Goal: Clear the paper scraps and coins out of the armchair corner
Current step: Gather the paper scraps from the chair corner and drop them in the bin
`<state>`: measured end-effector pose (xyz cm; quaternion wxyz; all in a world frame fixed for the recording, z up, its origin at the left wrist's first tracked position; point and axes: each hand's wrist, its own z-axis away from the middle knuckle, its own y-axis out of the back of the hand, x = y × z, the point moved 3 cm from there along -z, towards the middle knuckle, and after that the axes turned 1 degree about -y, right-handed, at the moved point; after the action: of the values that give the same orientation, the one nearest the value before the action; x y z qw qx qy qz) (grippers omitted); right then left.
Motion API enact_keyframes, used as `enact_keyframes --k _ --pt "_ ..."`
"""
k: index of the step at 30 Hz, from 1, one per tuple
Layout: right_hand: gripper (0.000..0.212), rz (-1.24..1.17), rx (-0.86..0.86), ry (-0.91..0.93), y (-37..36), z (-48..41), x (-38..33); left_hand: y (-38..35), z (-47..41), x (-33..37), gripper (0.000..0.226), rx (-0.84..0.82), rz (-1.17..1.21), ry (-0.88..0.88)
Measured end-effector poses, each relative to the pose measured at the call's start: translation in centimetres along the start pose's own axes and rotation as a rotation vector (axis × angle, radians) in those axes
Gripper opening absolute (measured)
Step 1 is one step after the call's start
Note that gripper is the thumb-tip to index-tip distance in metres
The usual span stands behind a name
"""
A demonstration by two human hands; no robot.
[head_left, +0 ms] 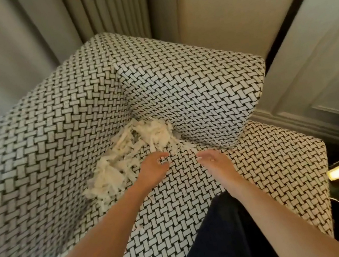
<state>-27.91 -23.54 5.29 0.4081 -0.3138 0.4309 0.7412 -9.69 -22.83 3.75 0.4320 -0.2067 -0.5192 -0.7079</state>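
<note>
The armchair (pixel 179 86), upholstered in black-and-white basket-weave fabric, fills most of the view. Its seat, back and arm meet in a corner. In that corner lies a loose heap of cream shredded paper scraps (pixel 128 153), thin torn strips that spread along the seam and out onto the seat. Two bare forearms reach in from below. The left hand (pixel 153 167) is over the seat with its fingers curled inward, right at the heap's near edge; blur hides whether it pinches a strip. The right hand (pixel 211 161) is beside it across a gap of bare seat. Its fingers are fairly straight and hold nothing, the tips just beside a few stray strips. The heap lies ahead and left of both hands.
</note>
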Motion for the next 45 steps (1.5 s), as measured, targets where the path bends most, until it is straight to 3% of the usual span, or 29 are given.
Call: enact_keyframes --k 4,10,13,16,19,24,29,33,36,39,42,45 --pt "0.042 0.294 0.052 0.208 -2.3 -2.3 0.6 1.1 -2.3 -0.7 0.042 0.034 -0.09 -0.018" --pt "0.065 0.452 -0.033 0.087 -3.7 -4.8 2.4 1.2 -6.2 1.2 0.054 0.054 0.04 -0.01" --pt "0.077 0.439 -0.123 -0.007 -4.4 -5.8 2.8 0.6 -7.9 2.1 0.059 0.044 0.074 0.018" --pt "0.086 0.417 -0.176 -0.069 -4.8 -6.4 3.1 -0.6 -8.6 2.1 0.061 -0.021 -0.103 0.044" --pt "0.09 0.411 -0.184 -0.11 -4.9 -6.8 3.1 -1.7 -8.3 1.5 0.06 -0.007 -0.213 0.032" --pt "0.092 0.328 -0.195 -0.127 -4.9 -6.5 3.2 -2.5 -6.8 0.7 0.05 0.0 -0.194 -0.022" --pt "0.076 0.131 -0.148 -0.075 -4.2 -5.5 2.0 -2.5 -4.1 0.2 0.038 0.018 -0.016 -0.014" --pt "0.067 0.041 -0.062 0.07 -3.8 -5.1 1.6 -1.9 -1.9 0.6 0.028 0.053 0.176 -0.013" --pt "0.06 -0.076 -0.096 0.18 -3.9 -4.4 0.9 -1.7 -0.9 0.7 0.023 0.047 0.38 0.038" --pt "0.04 -0.104 -0.099 0.235 -3.9 -3.9 0.4 -1.7 0.1 1.4 0.021 -0.026 0.516 0.051" --pt "0.021 -0.099 0.063 0.292 -3.2 -3.5 0.0 -1.6 0.3 2.0 0.019 -0.084 0.6 0.017" --pt "0.012 -0.129 0.243 0.252 -2.3 -3.7 0.6 -0.9 -0.8 2.4 0.02 -0.026 0.635 -0.011"
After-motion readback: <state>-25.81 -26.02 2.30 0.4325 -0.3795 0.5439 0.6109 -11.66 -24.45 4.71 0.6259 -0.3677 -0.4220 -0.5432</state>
